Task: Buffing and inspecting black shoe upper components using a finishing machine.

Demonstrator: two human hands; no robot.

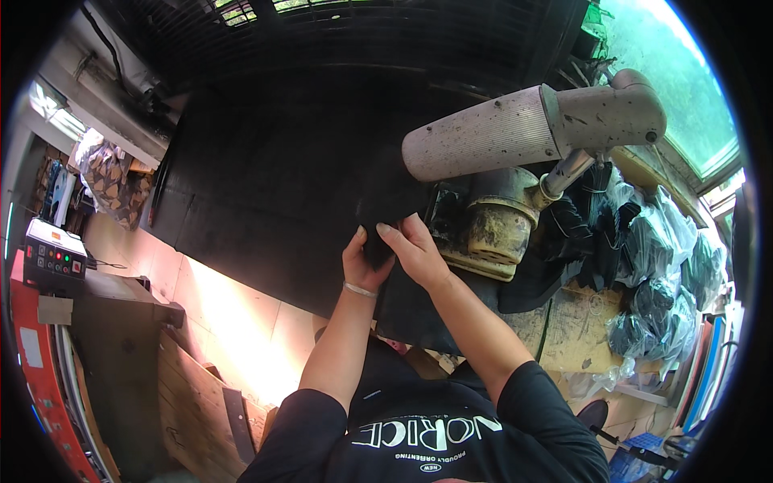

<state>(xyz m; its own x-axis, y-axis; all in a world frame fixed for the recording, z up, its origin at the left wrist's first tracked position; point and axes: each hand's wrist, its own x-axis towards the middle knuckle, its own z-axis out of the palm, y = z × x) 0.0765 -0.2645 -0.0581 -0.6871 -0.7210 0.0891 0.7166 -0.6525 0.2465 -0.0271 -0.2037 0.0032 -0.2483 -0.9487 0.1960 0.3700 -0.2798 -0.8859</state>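
My left hand [365, 262] and my right hand [415, 248] meet in front of me at the near edge of a black work surface [266, 185]. Between them they grip a dark, limp-looking piece of black material [377, 246], with both thumbs lying on top of it. Its outline blends into the black surface behind, so I cannot tell its full shape. Just beyond and to the right hangs the ribbed pale cylinder [483, 134] of a machine arm. Below that stands a stained yellowish machine base [499, 229], close to my right wrist.
Several bundles of black strips in clear plastic bags [660, 241] are piled at the right, by a worn wooden tabletop [584, 326]. At the far left stands a red machine with a control box [55, 253]. A wooden board [197, 394] leans at lower left.
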